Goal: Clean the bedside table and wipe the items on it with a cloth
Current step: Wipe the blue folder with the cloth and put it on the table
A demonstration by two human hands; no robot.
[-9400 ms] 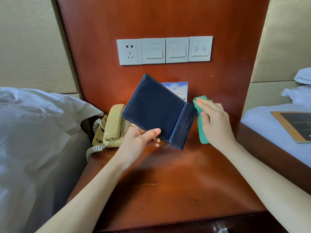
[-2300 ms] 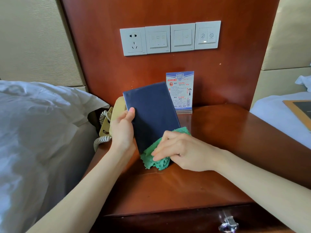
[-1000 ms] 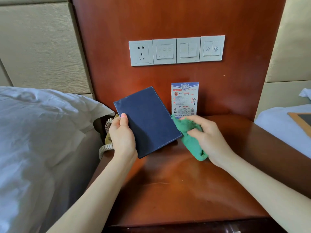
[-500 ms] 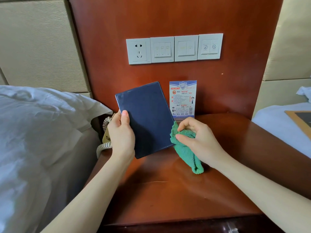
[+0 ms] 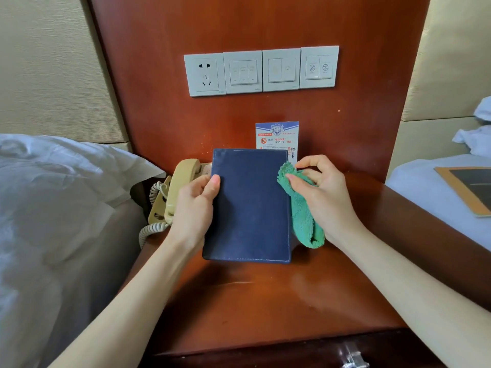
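2 hands, left hand gripping folder, right hand pinching cloth

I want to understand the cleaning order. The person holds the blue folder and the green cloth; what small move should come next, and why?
Probably bring the green cloth leftward onto the blue folder and wipe its face. The left hand grips the folder's left edge, holding it up; the right hand pinches the cloth just beside the right edge, and pale dust marks show on the cover.

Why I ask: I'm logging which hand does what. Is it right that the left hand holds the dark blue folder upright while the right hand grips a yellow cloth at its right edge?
Not quite: the cloth is green, not yellow, as the head view shows. The rest stands: the left hand holds the dark blue folder upright and the right hand grips the cloth at its right edge.
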